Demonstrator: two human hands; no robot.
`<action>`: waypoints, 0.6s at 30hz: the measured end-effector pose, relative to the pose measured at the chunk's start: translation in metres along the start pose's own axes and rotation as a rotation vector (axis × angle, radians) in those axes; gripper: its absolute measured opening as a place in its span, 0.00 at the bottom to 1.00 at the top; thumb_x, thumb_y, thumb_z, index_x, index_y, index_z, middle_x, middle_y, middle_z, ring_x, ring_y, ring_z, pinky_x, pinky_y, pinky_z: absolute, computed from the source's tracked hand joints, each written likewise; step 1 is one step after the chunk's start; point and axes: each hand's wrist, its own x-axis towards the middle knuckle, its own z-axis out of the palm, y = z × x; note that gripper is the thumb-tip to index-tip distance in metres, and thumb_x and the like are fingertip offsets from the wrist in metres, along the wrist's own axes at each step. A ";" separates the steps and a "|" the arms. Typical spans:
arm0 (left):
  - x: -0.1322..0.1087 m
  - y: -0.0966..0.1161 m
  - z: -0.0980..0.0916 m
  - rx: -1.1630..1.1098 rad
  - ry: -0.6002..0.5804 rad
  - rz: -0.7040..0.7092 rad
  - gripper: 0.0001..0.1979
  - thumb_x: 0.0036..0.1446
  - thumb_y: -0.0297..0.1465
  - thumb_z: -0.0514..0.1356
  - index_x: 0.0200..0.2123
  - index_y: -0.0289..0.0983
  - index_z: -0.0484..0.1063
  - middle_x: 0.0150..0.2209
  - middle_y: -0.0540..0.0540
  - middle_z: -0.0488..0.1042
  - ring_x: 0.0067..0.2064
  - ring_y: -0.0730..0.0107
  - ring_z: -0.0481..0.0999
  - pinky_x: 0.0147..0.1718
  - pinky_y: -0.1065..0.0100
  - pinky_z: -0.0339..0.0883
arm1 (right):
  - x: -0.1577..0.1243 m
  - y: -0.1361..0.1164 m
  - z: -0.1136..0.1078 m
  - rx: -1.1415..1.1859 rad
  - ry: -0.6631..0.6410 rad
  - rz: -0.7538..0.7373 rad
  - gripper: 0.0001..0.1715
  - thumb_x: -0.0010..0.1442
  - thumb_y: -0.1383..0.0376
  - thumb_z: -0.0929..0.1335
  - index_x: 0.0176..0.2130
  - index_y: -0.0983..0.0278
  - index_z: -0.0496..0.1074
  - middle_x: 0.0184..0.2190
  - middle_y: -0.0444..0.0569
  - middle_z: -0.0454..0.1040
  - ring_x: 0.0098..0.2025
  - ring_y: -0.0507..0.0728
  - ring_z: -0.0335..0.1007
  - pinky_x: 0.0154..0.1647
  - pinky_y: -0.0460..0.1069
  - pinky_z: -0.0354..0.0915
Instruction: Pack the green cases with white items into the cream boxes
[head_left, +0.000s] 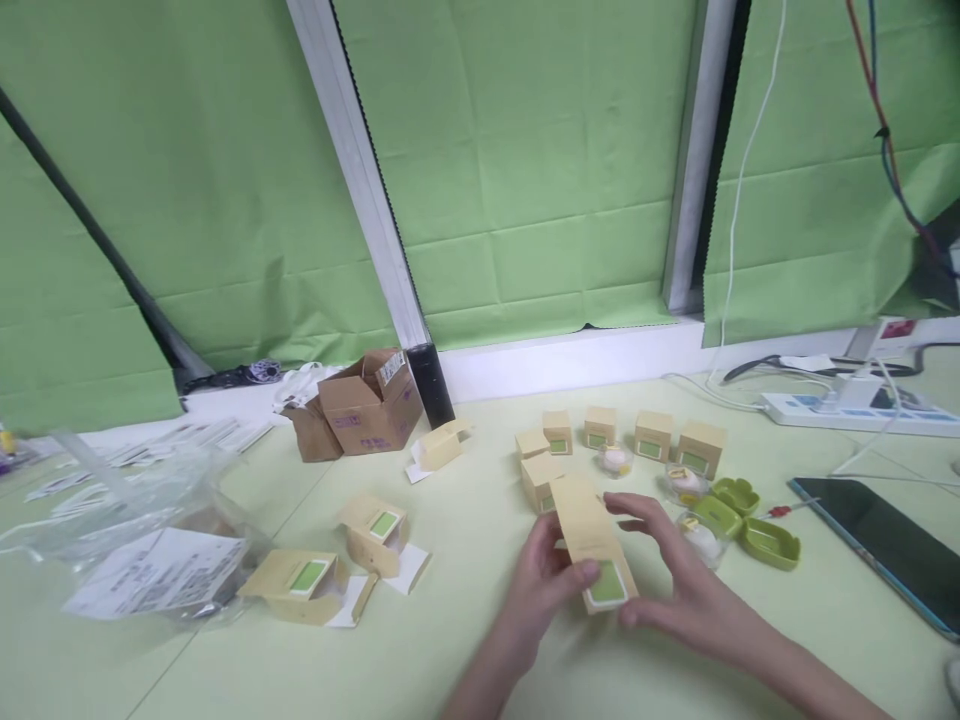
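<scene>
A small tan cardboard box [589, 525] with a green label is held up in front of me, its long flap stretching away. My left hand [544, 580] grips it from the left, thumb pressed on its face beside the label. On the other side, my right hand [671, 570] is curled around the right edge, thumb at the near corner and fingers by the flap. Just beyond stand several similar closed boxes [652, 437]. To the right of them lie clear round containers with pale contents [686, 482] and a green clover-shaped case [720, 515].
Opened tan boxes [300, 585] lie at left, near a plastic bag with papers [161, 570]. A brown carton [371, 405] and black cylinder [430, 385] stand by the wall. At right are a dark tablet-like device [885, 545], a power strip [862, 412] and cables.
</scene>
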 end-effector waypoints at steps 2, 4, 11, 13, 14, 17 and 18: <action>-0.001 -0.004 -0.001 0.075 -0.051 0.026 0.27 0.47 0.29 0.65 0.50 0.39 0.60 0.53 0.40 0.66 0.51 0.56 0.68 0.49 0.58 0.61 | 0.005 0.001 -0.003 0.128 -0.002 0.073 0.26 0.55 0.55 0.67 0.52 0.57 0.62 0.49 0.51 0.66 0.51 0.61 0.64 0.49 0.56 0.67; -0.002 -0.010 -0.001 0.186 -0.069 0.005 0.26 0.46 0.25 0.64 0.49 0.39 0.60 0.52 0.40 0.67 0.52 0.57 0.67 0.50 0.58 0.60 | 0.008 0.001 -0.003 0.193 0.034 0.148 0.14 0.59 0.55 0.64 0.41 0.60 0.69 0.40 0.50 0.69 0.45 0.59 0.68 0.44 0.53 0.69; -0.007 -0.018 -0.002 0.392 -0.032 0.019 0.23 0.49 0.24 0.60 0.48 0.39 0.59 0.49 0.42 0.68 0.51 0.60 0.67 0.50 0.60 0.59 | 0.004 0.004 -0.004 0.022 0.068 0.066 0.11 0.59 0.59 0.65 0.42 0.57 0.70 0.40 0.48 0.71 0.46 0.59 0.68 0.47 0.52 0.66; -0.007 -0.017 -0.002 0.404 -0.043 0.040 0.23 0.49 0.24 0.60 0.49 0.39 0.59 0.49 0.43 0.68 0.50 0.61 0.67 0.50 0.60 0.59 | 0.002 0.005 -0.004 0.017 0.044 -0.028 0.10 0.60 0.62 0.64 0.43 0.56 0.69 0.42 0.48 0.71 0.47 0.58 0.67 0.47 0.51 0.66; -0.007 -0.017 -0.003 0.413 -0.046 0.051 0.23 0.49 0.24 0.60 0.49 0.39 0.59 0.49 0.43 0.67 0.50 0.61 0.67 0.50 0.60 0.59 | 0.001 0.005 -0.005 0.027 0.034 -0.060 0.10 0.60 0.63 0.64 0.44 0.56 0.68 0.42 0.48 0.71 0.47 0.58 0.67 0.46 0.51 0.67; -0.006 -0.020 -0.005 0.432 -0.040 0.071 0.21 0.49 0.25 0.61 0.47 0.39 0.60 0.49 0.42 0.67 0.51 0.60 0.66 0.51 0.60 0.58 | -0.004 0.004 -0.003 0.052 0.009 -0.153 0.12 0.61 0.67 0.63 0.46 0.56 0.64 0.41 0.49 0.71 0.45 0.57 0.68 0.45 0.51 0.67; -0.005 -0.022 -0.005 0.436 -0.044 0.077 0.20 0.50 0.26 0.60 0.46 0.39 0.60 0.49 0.42 0.67 0.51 0.60 0.66 0.51 0.60 0.58 | -0.007 0.003 -0.001 0.058 -0.002 -0.194 0.14 0.61 0.69 0.62 0.47 0.56 0.62 0.41 0.49 0.71 0.45 0.57 0.68 0.44 0.51 0.67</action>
